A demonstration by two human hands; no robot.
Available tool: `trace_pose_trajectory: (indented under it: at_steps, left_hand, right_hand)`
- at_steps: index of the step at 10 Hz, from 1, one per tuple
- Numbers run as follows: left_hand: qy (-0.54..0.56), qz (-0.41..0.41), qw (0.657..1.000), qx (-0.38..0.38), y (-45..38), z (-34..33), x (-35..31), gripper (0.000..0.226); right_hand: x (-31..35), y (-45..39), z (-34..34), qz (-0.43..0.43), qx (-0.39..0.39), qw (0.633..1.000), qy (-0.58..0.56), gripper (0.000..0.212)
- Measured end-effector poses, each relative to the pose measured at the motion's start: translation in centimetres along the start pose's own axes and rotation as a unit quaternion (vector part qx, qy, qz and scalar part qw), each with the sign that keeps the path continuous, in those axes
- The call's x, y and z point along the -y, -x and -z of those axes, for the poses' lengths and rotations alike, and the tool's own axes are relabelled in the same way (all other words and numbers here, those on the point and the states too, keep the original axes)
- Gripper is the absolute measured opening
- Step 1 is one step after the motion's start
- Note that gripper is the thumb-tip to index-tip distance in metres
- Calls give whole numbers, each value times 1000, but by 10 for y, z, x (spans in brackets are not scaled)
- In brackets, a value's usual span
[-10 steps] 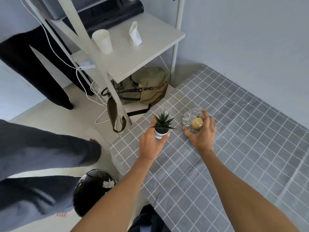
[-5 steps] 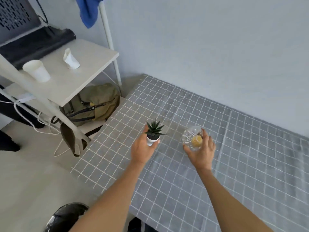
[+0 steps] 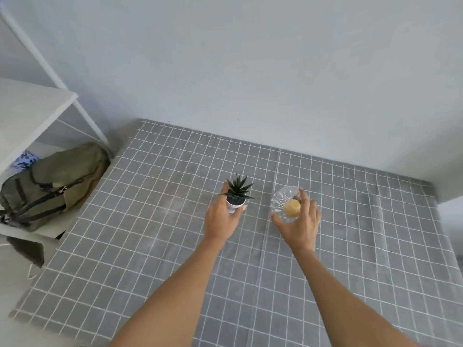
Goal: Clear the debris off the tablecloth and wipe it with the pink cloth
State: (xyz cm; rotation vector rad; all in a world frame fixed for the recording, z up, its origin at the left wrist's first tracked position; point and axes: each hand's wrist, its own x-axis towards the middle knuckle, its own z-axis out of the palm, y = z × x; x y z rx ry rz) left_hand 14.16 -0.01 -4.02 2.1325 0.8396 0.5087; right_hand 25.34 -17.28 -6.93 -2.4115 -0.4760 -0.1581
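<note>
- Both hands are out over the grey checked tablecloth (image 3: 155,221), each with something in it.
- The left hand (image 3: 221,219) has its fingers and thumb curled round the white pot of a small spiky potted plant (image 3: 236,195); the leaves stand upright above the grip.
- The right hand (image 3: 299,225) wraps a cut-glass bowl (image 3: 284,204) from the 4 o'clock side, forefinger over the rim, with something yellow-orange (image 3: 292,208) inside; what it is, I cannot tell.
- Plant and bowl sit side by side near the middle of the cloth, bowl at 3 o'clock of the plant, a clear gap between them.
- Whether either is resting on the cloth or held just above it cannot be read from this view.
- My read on the step: this is handling the table's ornaments, not wiping. No loose debris shows on the cloth, and the pink cloth is nowhere in view.
- Off at 9 o'clock, an olive backpack (image 3: 52,186) sits on a low shelf under a white shelf board (image 3: 27,108); the wall runs along 12 o'clock.
- Next move, as I judge it: if these are going down, set both flat and steady, plant upright, bowl level so its contents stay put, then let go cleanly.
- If wiping is yet to come, a hand must be freed to fetch the pink cloth.
</note>
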Motion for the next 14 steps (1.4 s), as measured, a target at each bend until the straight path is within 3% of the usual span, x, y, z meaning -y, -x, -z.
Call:
trace_pose_trajectory:
  at_steps: [3, 4, 7, 11, 13, 14]
  left_hand:
    - [13, -4, 1000, 25, -24, -64, -17, 63]
    - [19, -7, 999, 30, -28, -76, -18, 48]
    - [11, -12, 1000, 26, -33, -85, -16, 44]
    - [1, -32, 997, 71, -37, -80, -10, 56]
    - [-32, -51, 994, 87, -27, -58, -7, 98]
    - [-73, 6, 988, 138, -19, -41, -3, 103]
  right_hand:
    - [-28, -28, -7, -27, 22, 999, -13, 98]
    - [-33, -30, -11, -41, 38, 998, -18, 100]
    - [-35, -42, -13, -27, 98, 995, 11, 102]
    - [-31, -44, -7, -36, 133, 988, 76, 105]
    - [-25, -45, 8, -39, 157, 982, 94, 106]
    - [-20, -43, 19, -59, 166, 980, 93, 107]
